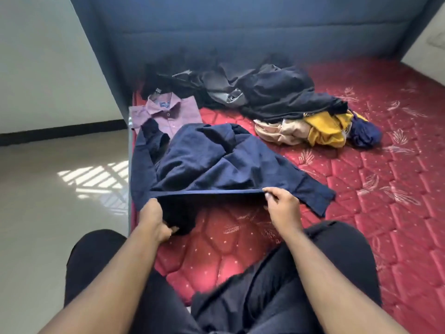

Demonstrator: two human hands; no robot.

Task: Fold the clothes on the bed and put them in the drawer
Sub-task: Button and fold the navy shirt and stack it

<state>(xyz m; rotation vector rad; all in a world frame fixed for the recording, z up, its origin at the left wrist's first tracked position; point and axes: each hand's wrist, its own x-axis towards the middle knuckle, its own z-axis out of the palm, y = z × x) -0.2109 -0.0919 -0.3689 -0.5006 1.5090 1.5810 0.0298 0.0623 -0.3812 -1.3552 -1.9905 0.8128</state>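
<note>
A navy blue shirt (216, 162) lies crumpled on the red mattress (375, 189) in front of me. Its near hem is lifted and stretched taut between both hands. My left hand (155, 219) grips the hem's left end, with dark cloth bunched under the fingers. My right hand (280, 206) pinches the right end between thumb and fingers. One sleeve trails off to the right. A folded purple shirt (168, 114) lies flat behind the navy one, near the bed's left edge.
A heap of dark and grey clothes (265, 90) lies further back, with beige, yellow and blue garments (322, 131) at its right. A blue padded headboard (228, 32) stands behind. Pale tiled floor (60, 189) is left of the bed. My knees in dark trousers are below.
</note>
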